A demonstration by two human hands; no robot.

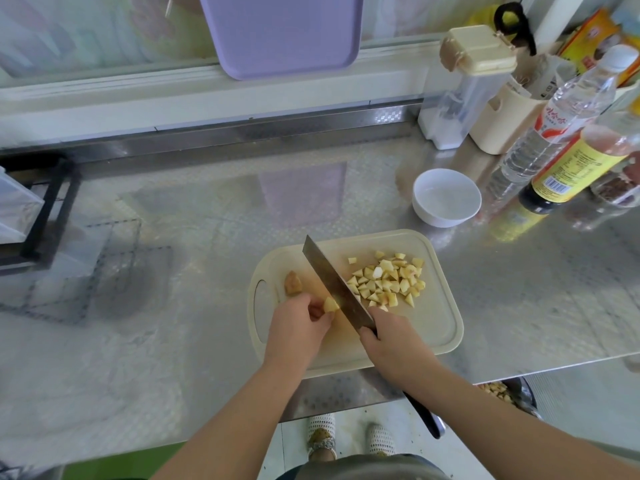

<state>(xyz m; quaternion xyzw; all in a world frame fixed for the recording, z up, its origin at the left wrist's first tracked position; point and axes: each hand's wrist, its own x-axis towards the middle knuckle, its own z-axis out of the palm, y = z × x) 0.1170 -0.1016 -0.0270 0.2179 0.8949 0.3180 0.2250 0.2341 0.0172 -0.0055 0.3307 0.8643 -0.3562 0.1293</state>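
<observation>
Many apple cubes (388, 280) on cutting board (427, 327), left hand (298, 329) pinching apple piece (330, 304), right hand (391, 339) gripping knife (336, 285), white bowl (446, 197) nearby

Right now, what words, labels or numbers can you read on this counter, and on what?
Clear bottle: red label with characters, too blurred to read.
Dark bottle: yellow label with barcode, print too small.
Orange box: print blurred.
Knife, cutting board: no markings visible.

Matt cream plastic cutting board (433, 327), dull metal knife blade (332, 282), glossy patterned steel counter (207, 209)
</observation>
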